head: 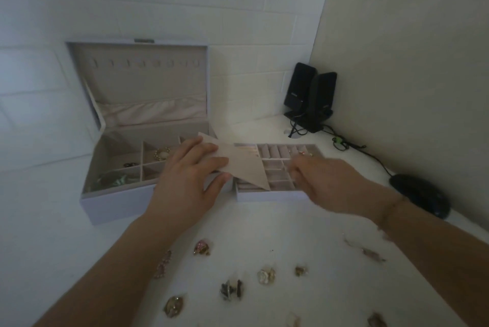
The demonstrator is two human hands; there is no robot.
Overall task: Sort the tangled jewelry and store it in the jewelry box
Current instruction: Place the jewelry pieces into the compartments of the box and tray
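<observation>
Gripped at its near-left corner by the left hand (189,181), thumb beneath and fingers spread on top, a stiff beige liner panel (244,164) is held tilted across the gap between the open jewelry box (127,194) and the removable tray (275,195) just beside it. Right hand (321,184) reaches over the tray's small compartments; its fingertips are blurred, so whether they pinch anything cannot be determined. Loose jewelry pieces (266,275) lie scattered on the white table (304,223) in front of both arms, well apart from the box; a few items already sit in the box's compartments. Judgement: the panel is being cleared off the tray. It should be lifted level, kept above the dividers, and set down away from the unsorted pieces. A computer mouse (420,195) and speakers (309,96) stand at right.
</observation>
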